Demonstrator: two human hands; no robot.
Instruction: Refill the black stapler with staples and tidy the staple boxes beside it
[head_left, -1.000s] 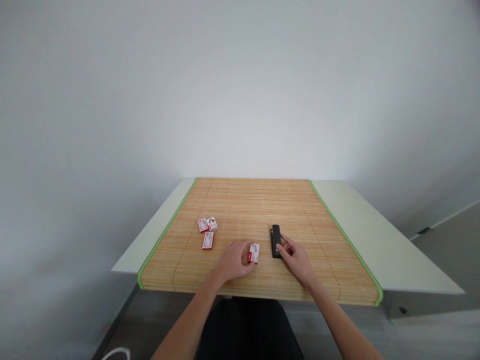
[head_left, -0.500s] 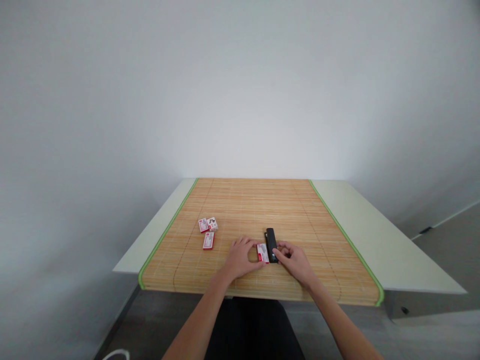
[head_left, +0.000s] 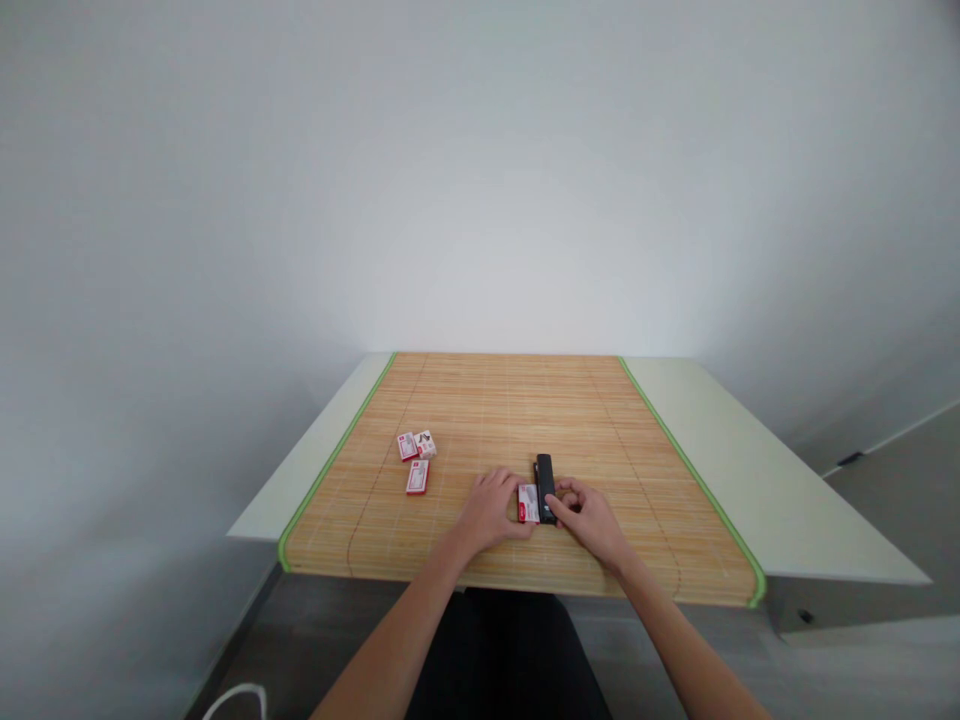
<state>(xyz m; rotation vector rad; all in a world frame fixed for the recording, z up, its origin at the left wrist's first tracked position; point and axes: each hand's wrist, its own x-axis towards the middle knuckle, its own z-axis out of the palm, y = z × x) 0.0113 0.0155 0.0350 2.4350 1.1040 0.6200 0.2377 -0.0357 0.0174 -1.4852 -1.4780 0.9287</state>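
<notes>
A small red-and-white box [head_left: 528,504] lies on the bamboo mat [head_left: 510,400], its label facing up. My left hand [head_left: 491,512] has its fingers and thumb closed around the box's far and near ends. Right beside the box, along its right side, rests a black stapler [head_left: 546,490], pointing away from me. My right hand [head_left: 592,518] grips the stapler's near end, thumb on top and fingers curled at its right side. Three more small red-and-white boxes lie to the left: one box [head_left: 418,477] nearer me, a second box [head_left: 407,446] and a patterned box [head_left: 425,444] side by side behind it.
The mat with green edging covers the middle of a white table [head_left: 750,470]. A pale wall [head_left: 480,180] rises behind the table. A white cable [head_left: 238,690] shows at the lower left, near the floor.
My left hand has shifted slightly to the right with the box, which now sits straighter along the stapler. The stapler stands a little more upright in direction. The view has tilted slightly.
</notes>
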